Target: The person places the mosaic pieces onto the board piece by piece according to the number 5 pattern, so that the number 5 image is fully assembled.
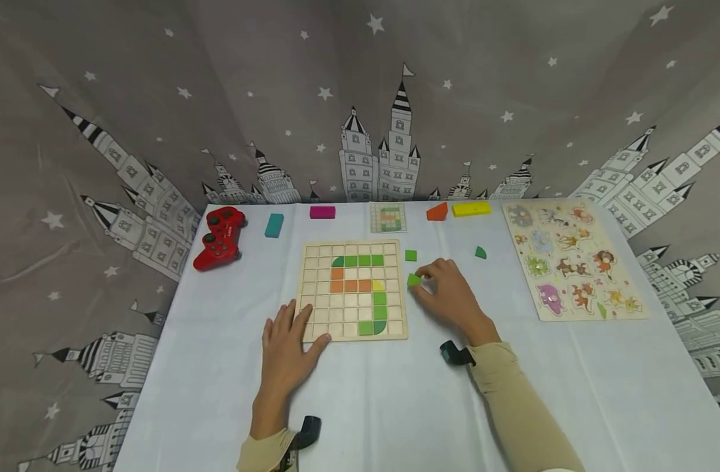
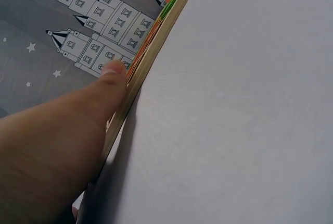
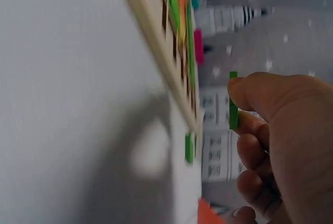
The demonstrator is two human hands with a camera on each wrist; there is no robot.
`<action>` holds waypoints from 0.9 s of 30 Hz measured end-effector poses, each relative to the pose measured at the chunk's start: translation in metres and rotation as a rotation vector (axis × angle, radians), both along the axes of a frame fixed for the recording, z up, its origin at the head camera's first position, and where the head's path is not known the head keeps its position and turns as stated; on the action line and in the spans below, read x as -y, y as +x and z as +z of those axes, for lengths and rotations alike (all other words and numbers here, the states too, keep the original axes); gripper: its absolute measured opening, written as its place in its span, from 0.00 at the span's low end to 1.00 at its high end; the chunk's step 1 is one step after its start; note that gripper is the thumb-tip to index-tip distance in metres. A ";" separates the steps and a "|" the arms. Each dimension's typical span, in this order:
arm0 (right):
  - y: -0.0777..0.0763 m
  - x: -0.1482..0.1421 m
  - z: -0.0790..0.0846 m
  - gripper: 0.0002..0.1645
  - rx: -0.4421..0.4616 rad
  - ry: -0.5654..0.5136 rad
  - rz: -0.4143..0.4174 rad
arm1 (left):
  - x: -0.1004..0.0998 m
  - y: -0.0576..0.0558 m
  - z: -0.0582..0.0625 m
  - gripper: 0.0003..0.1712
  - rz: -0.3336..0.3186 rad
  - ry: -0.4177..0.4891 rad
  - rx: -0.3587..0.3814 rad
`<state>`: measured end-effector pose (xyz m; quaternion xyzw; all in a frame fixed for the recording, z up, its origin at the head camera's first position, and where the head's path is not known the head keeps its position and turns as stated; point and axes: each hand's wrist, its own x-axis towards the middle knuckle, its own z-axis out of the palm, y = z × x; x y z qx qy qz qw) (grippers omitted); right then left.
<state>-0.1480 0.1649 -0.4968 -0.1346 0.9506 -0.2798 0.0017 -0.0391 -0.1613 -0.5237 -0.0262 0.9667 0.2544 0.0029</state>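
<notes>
A wooden grid board (image 1: pixel 321 252) lies on the white tablecloth, with green, orange and yellow tiles set in some of its cells. My left hand (image 1: pixel 287 354) rests at the board's lower left corner, fingers spread, its thumb (image 2: pixel 114 73) along the near edge. Just off the board's right side, my right hand (image 1: pixel 451 298) pinches a green square tile (image 3: pixel 233 101) between thumb and finger, raised above the cloth in the right wrist view. Another green square tile (image 1: pixel 411 255) lies beside the board's upper right. Farther right is a dark green quarter-round tile (image 1: pixel 480 252).
Behind the board lies a small pattern card (image 1: pixel 388 226). Teal (image 1: pixel 274 225), magenta (image 1: pixel 322 212), orange (image 1: pixel 437 212) and yellow (image 1: pixel 471 208) blocks line the back. A red game controller (image 1: pixel 221 239) lies at left; an animal puzzle board (image 1: pixel 572 262) is at right.
</notes>
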 end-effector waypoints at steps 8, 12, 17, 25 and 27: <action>0.042 0.052 0.005 0.13 -0.126 -0.005 0.199 | 0.001 -0.001 0.003 0.49 -0.019 -0.014 0.028; 0.056 0.076 0.000 0.12 -0.194 0.038 0.270 | 0.000 -0.001 0.004 0.48 -0.025 -0.021 0.018; 0.062 0.098 -0.006 0.11 -0.184 0.099 0.277 | 0.000 -0.001 0.003 0.49 -0.019 -0.019 0.024; 0.064 0.107 -0.007 0.11 -0.152 0.170 0.257 | -0.001 -0.002 0.001 0.50 -0.011 -0.016 0.009; 0.064 0.108 -0.005 0.11 -0.141 0.170 0.257 | -0.001 -0.002 0.002 0.50 -0.009 -0.019 0.009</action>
